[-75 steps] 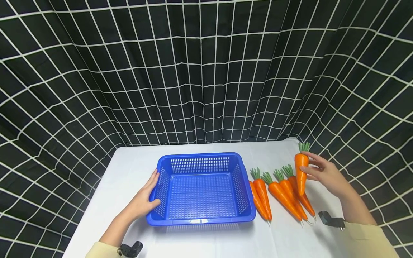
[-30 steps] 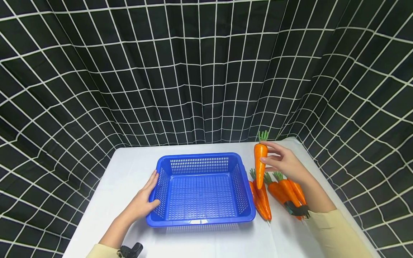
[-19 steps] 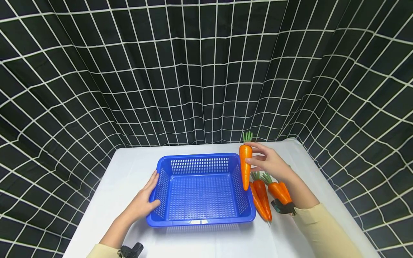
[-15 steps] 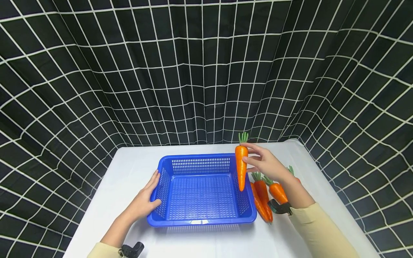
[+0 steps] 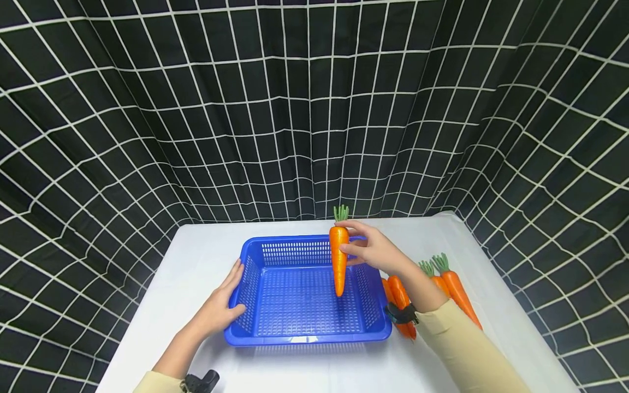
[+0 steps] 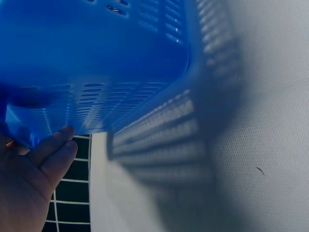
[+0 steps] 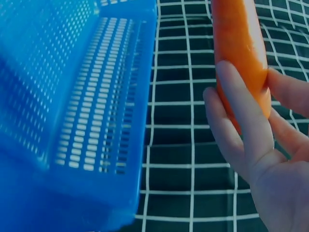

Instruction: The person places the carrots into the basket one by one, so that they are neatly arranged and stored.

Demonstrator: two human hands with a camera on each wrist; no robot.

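Note:
A blue plastic basket (image 5: 304,339) with slotted walls stands on the table, with nothing lying on its floor. At its left side my left hand (image 5: 221,304) grips the rim, thumb over the edge and fingers along the outer wall. In the left wrist view these fingers (image 6: 60,150) look nearly straight. Over the basket's right part, my right hand (image 5: 371,248) pinches an orange carrot (image 5: 338,256) near its top. The carrot hangs upright, green stem up and tip down, above the basket floor. The right wrist view shows thumb and fingers around this carrot (image 7: 241,43).
Right of the basket lie more carrots on the white table (image 5: 285,371): some close to its wall, such as a carrot (image 5: 398,292), and others farther right, such as a carrot (image 5: 462,300). My right forearm partly covers them. A black curtain (image 5: 309,120) with white grid lines surrounds the table.
My right hand has carried the carrot leftward from the right side of the table, past the other carrots and over the basket's right rim. My left hand has stayed on the basket.

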